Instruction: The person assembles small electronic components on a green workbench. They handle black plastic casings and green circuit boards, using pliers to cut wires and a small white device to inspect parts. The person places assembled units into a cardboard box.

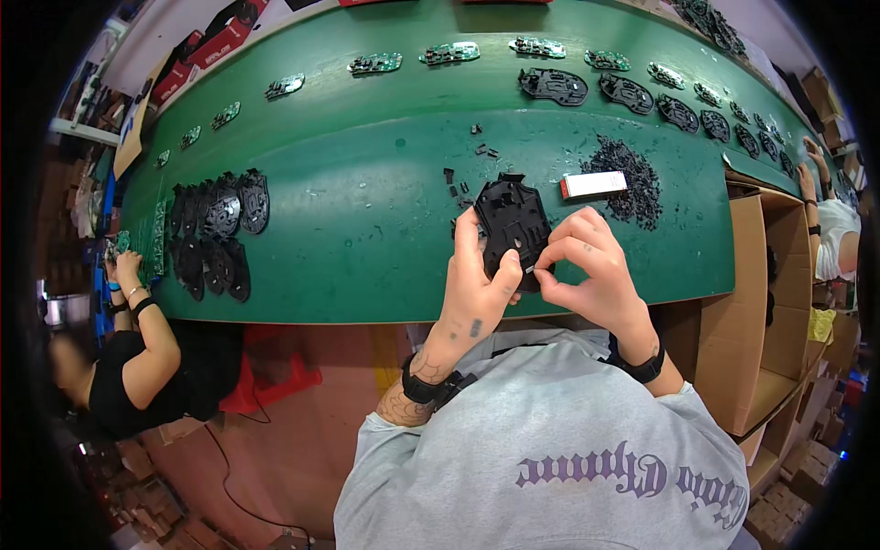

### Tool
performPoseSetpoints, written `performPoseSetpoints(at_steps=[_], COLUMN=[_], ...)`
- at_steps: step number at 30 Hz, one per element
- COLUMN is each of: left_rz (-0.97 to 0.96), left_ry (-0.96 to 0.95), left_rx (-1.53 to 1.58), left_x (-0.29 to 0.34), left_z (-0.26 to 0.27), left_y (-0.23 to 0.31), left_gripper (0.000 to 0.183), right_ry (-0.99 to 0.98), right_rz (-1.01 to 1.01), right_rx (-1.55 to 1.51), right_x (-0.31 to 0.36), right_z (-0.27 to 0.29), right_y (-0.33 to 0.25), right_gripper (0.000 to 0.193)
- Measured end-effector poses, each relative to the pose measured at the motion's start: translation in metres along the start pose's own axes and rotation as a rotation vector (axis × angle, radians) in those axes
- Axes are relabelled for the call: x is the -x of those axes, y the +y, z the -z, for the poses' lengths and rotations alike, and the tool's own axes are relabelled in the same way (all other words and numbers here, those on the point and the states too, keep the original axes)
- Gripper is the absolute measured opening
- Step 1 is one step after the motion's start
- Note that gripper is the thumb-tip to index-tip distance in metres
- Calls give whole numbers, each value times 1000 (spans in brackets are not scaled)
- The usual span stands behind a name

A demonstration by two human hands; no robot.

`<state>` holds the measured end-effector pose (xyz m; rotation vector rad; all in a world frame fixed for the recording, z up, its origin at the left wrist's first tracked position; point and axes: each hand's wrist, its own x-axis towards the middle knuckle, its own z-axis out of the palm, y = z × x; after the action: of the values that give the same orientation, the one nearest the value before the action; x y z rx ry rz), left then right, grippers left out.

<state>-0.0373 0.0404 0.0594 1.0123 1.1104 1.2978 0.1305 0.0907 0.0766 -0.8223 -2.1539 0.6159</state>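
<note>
My left hand [478, 282] is wrapped round a black plastic mouse base shell [510, 213] and holds it tilted up over the table's near edge, its moulded inner side showing. The left thumb presses on the shell's lower part. At the shell's lower right edge my right hand [591, 266] has thumb and forefinger pinched together; what is between them is too small to make out. Several loose small black pieces [452, 183] lie just left of the shell. To its right, a small white and red box [594, 184] rests against a heap of small black plastic pieces [634, 188].
Black mouse shells [220, 206] stand grouped at left; more shells [553, 86] and green circuit boards [449, 53] line the far side of the green table [348, 220]. A cardboard box [733, 339] adjoins the table at right. Co-workers [137, 357] sit left and far right.
</note>
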Motion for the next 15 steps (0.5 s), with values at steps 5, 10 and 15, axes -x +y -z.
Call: performPoseSetpoints(at_steps=[5, 10, 15], left_rz=[0, 2, -1], left_ry=[-16, 15, 34], left_rx=[-1, 19, 87], left_x=[1, 0, -1], left_z=[1, -1, 3], left_y=[-1, -2, -5], left_gripper=[52, 52, 52], right_ry=[6, 41, 126], right_rz=[-8, -42, -323], right_rx=[9, -32, -308], right_x=[0, 2, 12], right_z=[2, 9, 9], right_y=[-2, 1, 13], right_gripper=[19, 19, 14])
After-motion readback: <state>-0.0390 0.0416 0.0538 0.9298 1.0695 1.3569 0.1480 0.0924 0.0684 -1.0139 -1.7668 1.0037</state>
